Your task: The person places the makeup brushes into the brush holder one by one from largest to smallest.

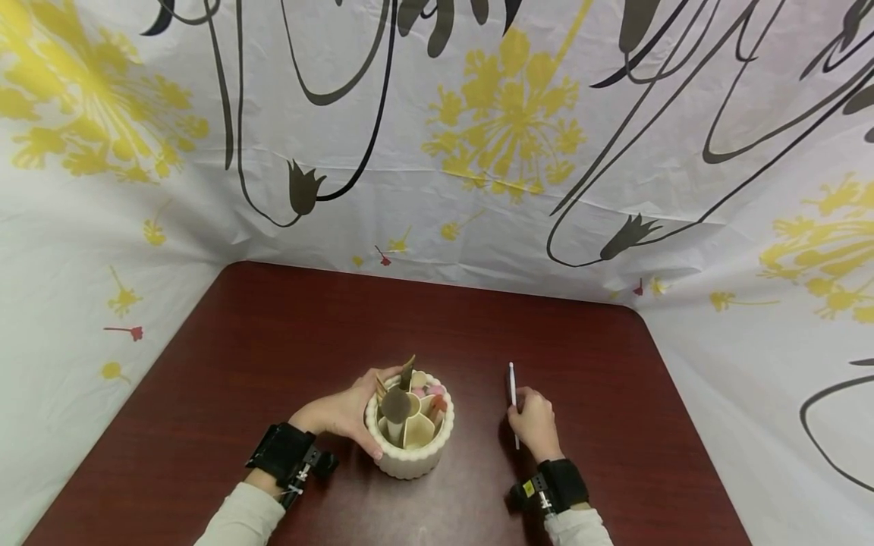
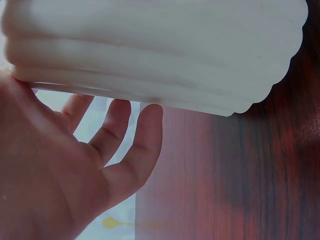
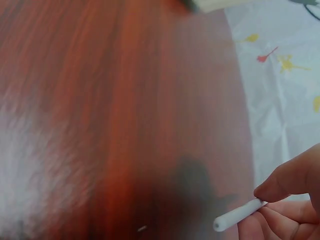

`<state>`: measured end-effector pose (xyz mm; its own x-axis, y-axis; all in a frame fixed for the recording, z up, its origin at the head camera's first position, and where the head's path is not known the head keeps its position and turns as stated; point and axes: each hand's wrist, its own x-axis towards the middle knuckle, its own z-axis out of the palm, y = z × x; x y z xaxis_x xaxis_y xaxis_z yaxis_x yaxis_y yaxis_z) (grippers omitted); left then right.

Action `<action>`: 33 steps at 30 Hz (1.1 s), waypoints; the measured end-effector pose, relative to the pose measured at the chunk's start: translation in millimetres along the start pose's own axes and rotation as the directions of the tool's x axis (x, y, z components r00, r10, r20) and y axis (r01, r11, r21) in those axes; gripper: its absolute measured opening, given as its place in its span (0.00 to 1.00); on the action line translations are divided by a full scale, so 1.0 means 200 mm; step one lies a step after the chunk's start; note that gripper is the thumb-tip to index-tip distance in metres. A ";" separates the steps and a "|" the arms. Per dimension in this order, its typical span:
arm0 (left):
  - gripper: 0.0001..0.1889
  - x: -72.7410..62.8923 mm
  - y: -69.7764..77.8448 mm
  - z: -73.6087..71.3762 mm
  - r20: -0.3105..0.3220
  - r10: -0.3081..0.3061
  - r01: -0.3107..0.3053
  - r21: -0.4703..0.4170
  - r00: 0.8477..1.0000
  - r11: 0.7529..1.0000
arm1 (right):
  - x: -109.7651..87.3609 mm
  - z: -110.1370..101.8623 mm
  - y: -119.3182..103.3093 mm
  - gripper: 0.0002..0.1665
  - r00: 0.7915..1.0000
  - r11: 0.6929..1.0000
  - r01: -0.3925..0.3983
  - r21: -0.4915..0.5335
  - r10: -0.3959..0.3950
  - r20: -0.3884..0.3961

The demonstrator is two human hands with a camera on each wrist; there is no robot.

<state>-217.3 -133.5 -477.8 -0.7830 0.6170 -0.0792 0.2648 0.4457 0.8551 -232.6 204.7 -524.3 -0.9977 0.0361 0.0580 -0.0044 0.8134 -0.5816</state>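
A cream round organizer [image 1: 411, 464] with a scalloped rim and several inner compartments stands left of the table's middle. My left hand [image 1: 350, 413] grips it from the left side, thumb toward the front and fingers round the back; in the left wrist view the fingertips [image 2: 150, 112] touch its ribbed wall [image 2: 165, 55]. Inside stand a brush with a broad grey-brown head [image 1: 395, 406] and small pink and orange-tipped items [image 1: 438, 403]. To the right, my right hand [image 1: 535, 425] pinches a slim white pen-like stick [image 1: 512, 383] between thumb and fingers. Its exact kind cannot be told.
The dark red-brown wooden table [image 1: 307, 318] has rounded far corners. A white cloth [image 1: 410, 189] printed with yellow and grey flowers hangs behind it and on both sides. Each wrist wears a black strap with a camera [image 1: 324, 462].
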 end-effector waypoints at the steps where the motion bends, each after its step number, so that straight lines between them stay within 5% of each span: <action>1: 0.64 0.00 0.00 0.00 -0.001 -0.003 0.003 0.000 1.000 1.000 | 0.00 -0.01 -0.02 0.18 1.000 1.000 0.007 0.004 -0.007 -0.009; 13: 0.63 0.00 0.00 0.01 0.002 0.042 -0.042 -0.036 0.999 0.998 | -0.08 -0.10 -0.21 0.16 0.971 0.974 0.214 0.074 -0.203 -0.129; 33: 0.64 0.00 -0.01 0.01 -0.010 0.054 -0.054 -0.015 0.998 0.998 | -0.13 -0.18 -0.39 0.16 0.919 0.921 0.367 0.133 -0.337 -0.206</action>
<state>-217.1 -133.4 -479.9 -0.7731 0.6337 -0.0278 0.2982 0.4016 0.8659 -203.2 161.7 -450.6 -0.9011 -0.1210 0.4164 -0.3795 0.6847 -0.6222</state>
